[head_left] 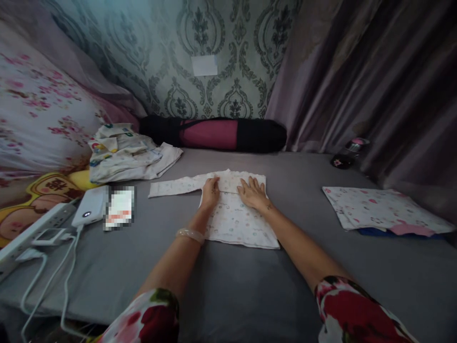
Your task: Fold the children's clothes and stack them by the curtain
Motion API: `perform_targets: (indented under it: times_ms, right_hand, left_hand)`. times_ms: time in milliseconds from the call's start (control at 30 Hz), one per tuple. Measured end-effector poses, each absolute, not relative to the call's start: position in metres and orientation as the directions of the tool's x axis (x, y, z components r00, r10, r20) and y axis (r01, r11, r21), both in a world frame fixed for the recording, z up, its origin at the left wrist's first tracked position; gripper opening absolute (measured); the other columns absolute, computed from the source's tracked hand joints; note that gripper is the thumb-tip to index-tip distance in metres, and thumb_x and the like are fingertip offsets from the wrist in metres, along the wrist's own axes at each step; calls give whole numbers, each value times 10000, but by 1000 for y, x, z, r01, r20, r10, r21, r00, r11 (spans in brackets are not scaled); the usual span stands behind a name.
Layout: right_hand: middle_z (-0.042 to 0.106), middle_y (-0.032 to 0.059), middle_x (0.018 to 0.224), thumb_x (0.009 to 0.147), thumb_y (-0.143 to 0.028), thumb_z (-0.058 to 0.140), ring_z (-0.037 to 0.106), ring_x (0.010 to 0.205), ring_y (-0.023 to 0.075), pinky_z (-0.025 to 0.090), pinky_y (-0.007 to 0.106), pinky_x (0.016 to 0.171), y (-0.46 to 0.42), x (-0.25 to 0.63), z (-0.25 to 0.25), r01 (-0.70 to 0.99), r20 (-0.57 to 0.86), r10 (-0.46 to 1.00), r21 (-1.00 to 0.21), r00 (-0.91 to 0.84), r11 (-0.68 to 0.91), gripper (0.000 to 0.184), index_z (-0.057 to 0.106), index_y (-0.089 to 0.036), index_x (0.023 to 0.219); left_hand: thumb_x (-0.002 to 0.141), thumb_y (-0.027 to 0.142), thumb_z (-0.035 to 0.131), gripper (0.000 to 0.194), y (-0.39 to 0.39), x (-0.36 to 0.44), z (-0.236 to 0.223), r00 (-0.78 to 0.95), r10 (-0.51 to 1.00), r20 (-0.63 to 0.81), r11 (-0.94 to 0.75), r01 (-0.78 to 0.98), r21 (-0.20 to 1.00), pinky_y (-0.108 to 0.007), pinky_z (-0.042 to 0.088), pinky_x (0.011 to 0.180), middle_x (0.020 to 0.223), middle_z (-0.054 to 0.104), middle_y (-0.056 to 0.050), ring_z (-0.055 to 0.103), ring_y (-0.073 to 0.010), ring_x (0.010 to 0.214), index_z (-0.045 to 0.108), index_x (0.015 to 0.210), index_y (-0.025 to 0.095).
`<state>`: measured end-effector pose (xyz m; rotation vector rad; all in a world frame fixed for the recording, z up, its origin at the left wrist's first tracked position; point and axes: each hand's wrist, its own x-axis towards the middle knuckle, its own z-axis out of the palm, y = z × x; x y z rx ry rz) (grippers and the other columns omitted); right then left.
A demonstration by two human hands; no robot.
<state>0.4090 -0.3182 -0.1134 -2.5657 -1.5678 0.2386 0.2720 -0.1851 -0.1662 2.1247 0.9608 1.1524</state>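
Long-sleeved printed shirt point(243, 226), one sleeve point(174, 185) outstretched: could ruck under uneven pressure. Right hand point(253, 192): flat, grip released. Left hand point(210, 193): on cloth, grip cannot be told.

You wear a top printed with large flowers. At seven o'clock your left sleeve point(153, 314) shows red and pink petals on a pale ground, with an olive-green patch near the hem and a black area on its inner side. Between four and five o'clock your right sleeve point(357, 307) carries a broad deep-red bloom, pale patches, and black and green along its edge. Both forearms are bare past the hems. A pale, smooth, rounded bangle point(190, 235) circles your left forearm near the wrist. Small dark marks show on your left hand point(210, 194) and right wrist point(268, 206), too blurred to read.
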Motion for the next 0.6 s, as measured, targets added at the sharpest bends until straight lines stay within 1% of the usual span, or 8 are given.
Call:
perform_targets:
  times_ms: [67, 133, 267, 367, 600]
  right_hand:
    - [166, 143, 1562, 959, -535, 146, 109, 1426, 328, 81, 538, 1108, -322, 414, -115, 861, -75, 881, -189, 467, -472, 623, 272, -228, 1487]
    - [170, 162, 1557, 957, -537, 149, 115, 1425, 327, 100, 528, 1107, -326, 418, -117, 857, -53, 874, -177, 483, -484, 635, 279, -208, 1484]
    - [164, 190, 1553, 958, -498, 176, 121, 1425, 303, 126, 480, 1116, -331, 425, -124, 854, 9, 863, -145, 506, -499, 659, 263, -107, 1481]
    - [148, 199, 1554, 953, -487, 189, 112, 1426, 299, 123, 460, 1124, -331, 427, -129, 846, 18, 853, -137, 522, -515, 690, 239, -40, 1476]
    - [139, 190, 1558, 947, -489, 189, 98, 1428, 300, 98, 483, 1129, -325, 429, -130, 835, -30, 842, -119, 538, -537, 710, 200, -23, 1482]
  left_hand:
    - [829, 117, 425, 323, -185, 272, -166, 392, 787, 476, -606, 353, 713, -399, 463, 950, 1017, 634, -114, 604, -220, 968, 651, 1058, 148]
    - [825, 120, 429, 336, -187, 272, -165, 408, 784, 468, -612, 377, 695, -401, 459, 955, 1040, 614, -126, 595, -230, 991, 629, 1095, 137]
    - [826, 135, 440, 352, -190, 270, -163, 458, 752, 473, -650, 400, 646, -393, 445, 974, 1088, 567, -146, 568, -244, 1047, 582, 1148, 117]
    - [826, 115, 420, 381, -190, 271, -165, 488, 727, 484, -679, 399, 616, -386, 438, 980, 1113, 539, -150, 549, -243, 1073, 539, 1188, 119]
    - [828, 79, 382, 461, -188, 275, -172, 510, 717, 474, -689, 420, 590, -393, 389, 1027, 1181, 502, -168, 496, -243, 1151, 436, 1285, 118]
